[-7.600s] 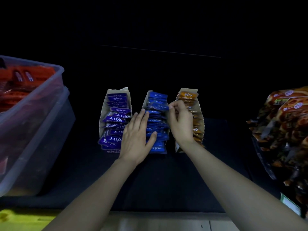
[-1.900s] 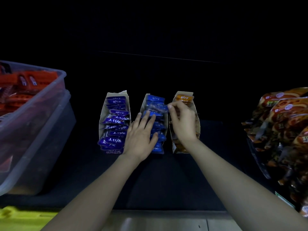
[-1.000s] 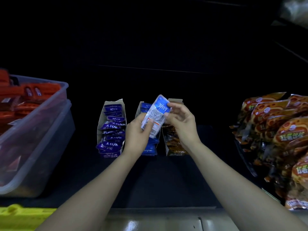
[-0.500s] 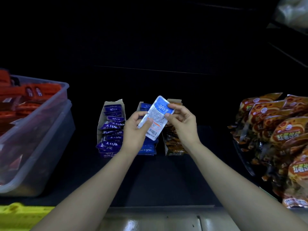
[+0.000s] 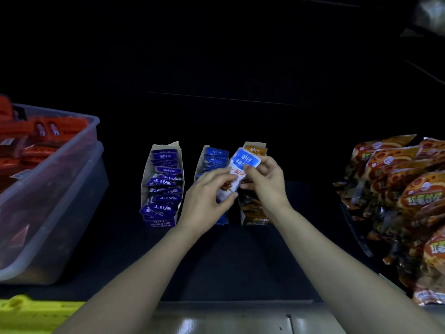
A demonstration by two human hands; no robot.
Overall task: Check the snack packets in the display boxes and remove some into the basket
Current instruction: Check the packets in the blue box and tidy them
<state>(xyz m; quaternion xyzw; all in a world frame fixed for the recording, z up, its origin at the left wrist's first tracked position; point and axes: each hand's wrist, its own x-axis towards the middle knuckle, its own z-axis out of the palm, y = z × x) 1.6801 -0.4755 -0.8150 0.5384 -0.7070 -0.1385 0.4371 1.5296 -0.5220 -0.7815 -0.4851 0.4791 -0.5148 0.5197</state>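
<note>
A blue packet (image 5: 242, 168), lifted from the middle display box (image 5: 212, 155) moments earlier, is now turned printed-face up, pinched in the grip of left hand (image 5: 208, 197) and right hand (image 5: 266, 179); inspection is judged under way.

A dark shelf (image 5: 236, 256) carries three open cardboard display boxes side by side: the purple-packet box (image 5: 161, 186) at left, the blue-packet box (image 5: 212, 165) in the middle, the orange-packet box (image 5: 252, 213) at right. Clear stacked tubs (image 5: 60, 189) sit far left, orange snack bags (image 5: 404, 201) far right
</note>
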